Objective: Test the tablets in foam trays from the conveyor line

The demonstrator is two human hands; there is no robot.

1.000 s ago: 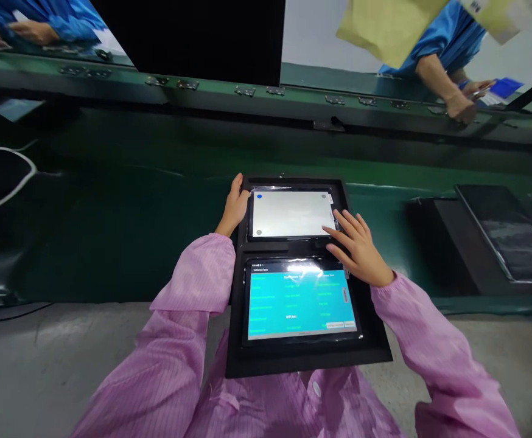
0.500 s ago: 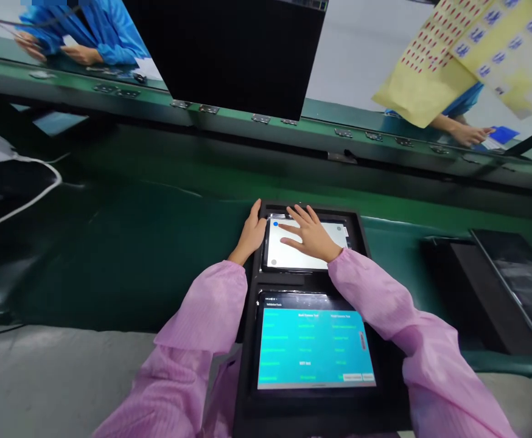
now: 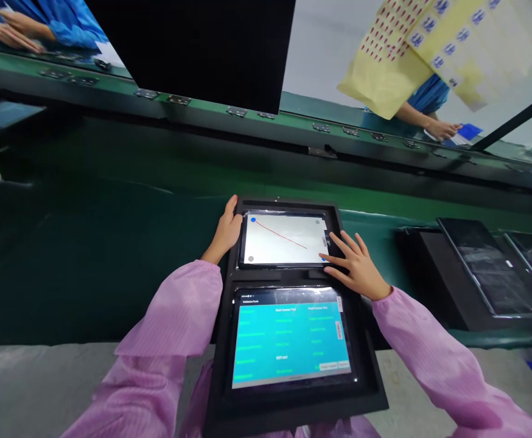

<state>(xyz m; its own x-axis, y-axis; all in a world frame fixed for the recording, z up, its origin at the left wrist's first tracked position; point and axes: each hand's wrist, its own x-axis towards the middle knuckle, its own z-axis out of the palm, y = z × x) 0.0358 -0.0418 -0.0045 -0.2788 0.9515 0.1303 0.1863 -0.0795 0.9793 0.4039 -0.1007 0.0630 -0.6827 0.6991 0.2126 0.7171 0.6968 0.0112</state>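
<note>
A black tray (image 3: 366,377) lies in front of me and holds two tablets. The far tablet (image 3: 284,240) shows a white screen with a red diagonal line and dots in its corners. The near tablet (image 3: 288,337) shows a cyan menu screen. My left hand (image 3: 227,230) rests on the tray's left edge beside the far tablet, fingers curled over the rim. My right hand (image 3: 355,267) lies with fingers spread at the far tablet's lower right corner, a fingertip on the screen there. Both sleeves are pink.
The tray sits half on a green conveyor belt (image 3: 111,243), half on a grey table edge (image 3: 42,383). Another black tray with dark tablets (image 3: 485,267) lies to the right. A black panel (image 3: 202,48) and yellow label sheets (image 3: 412,55) hang ahead. Blue-sleeved co-workers' hands (image 3: 439,129) work across the belt.
My right hand slid from the far tablet's upper left to its lower right corner, and a red line now crosses the white screen. My left hand stayed on the tray edge.
</note>
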